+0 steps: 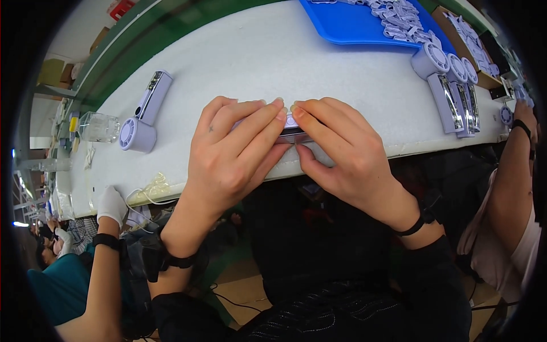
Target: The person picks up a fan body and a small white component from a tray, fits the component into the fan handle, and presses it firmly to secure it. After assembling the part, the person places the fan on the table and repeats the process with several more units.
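Between both hands, just above the table's near edge, is a lavender handheld fan (291, 121), mostly hidden by my fingers; a small round button and a shiny side strip show. My left hand (233, 145) grips its left part, fingertips pressed along the top and thumb underneath. On the other side my right hand (345, 148) pinches it, with the index fingertip close to the button and the thumb below. The fingertips of the two hands almost meet.
Another lavender fan (138, 134) lies at left near a clear plastic cup (99, 127). Several fans (446, 94) rest at right, below a blue tray (353, 39) of small lavender parts. A gloved co-worker's hand (112, 206) is at the left edge; another person's arm (510, 176) is at right.
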{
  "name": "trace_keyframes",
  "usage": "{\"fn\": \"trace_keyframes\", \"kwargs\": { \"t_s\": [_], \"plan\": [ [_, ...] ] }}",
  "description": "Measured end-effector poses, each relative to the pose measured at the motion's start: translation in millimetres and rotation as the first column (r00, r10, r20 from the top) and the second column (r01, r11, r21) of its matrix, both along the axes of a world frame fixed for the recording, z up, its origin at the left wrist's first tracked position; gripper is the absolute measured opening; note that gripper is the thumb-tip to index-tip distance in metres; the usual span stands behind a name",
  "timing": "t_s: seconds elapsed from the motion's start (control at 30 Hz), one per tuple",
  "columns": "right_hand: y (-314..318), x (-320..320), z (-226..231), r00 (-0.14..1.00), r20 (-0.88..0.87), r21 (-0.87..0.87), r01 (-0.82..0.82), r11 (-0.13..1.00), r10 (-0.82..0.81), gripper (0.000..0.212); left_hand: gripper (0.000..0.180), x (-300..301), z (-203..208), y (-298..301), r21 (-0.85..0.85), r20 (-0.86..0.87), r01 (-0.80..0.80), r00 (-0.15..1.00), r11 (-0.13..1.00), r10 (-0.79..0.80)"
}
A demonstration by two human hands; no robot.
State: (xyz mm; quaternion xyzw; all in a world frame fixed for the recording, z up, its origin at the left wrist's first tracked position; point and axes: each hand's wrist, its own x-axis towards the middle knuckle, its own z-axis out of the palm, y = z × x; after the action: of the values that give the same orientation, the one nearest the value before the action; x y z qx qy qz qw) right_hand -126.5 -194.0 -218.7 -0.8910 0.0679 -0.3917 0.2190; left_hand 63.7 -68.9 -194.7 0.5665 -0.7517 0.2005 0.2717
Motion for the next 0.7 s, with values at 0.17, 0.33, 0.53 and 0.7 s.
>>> {"fn": "trace_keyframes", "kwargs": {
  "t_s": [0.17,0.33,0.53,0.7],
  "plan": [
    [3.7,2.4,4.0,0.998,-0.014,-0.097,0.067,0.993,-0.069,0.049,0.042,3.8,5.4,-4.3,0.004,-0.010,0.037,0.999,0.999,-0.036],
    [2.2,9.5,21.9,0.988,-0.087,-0.020,0.125,0.992,-0.126,0.050,0.039,16.3,27.5,-17.5,0.148,-0.180,0.058,0.983,0.987,-0.030],
    [-23.2,-0.1,17.4,0.993,-0.120,0.231,0.040,0.972,-0.012,0.051,0.043,-0.9,32.4,-20.3,0.249,0.050,-0.210,0.978,0.945,0.204],
    [-12.2,-2.6,14.2,0.999,-0.043,0.237,0.022,0.971,-0.012,0.050,0.046,-2.7,39.1,-12.1,0.225,0.006,-0.136,0.990,0.965,0.138]
  ]
}}
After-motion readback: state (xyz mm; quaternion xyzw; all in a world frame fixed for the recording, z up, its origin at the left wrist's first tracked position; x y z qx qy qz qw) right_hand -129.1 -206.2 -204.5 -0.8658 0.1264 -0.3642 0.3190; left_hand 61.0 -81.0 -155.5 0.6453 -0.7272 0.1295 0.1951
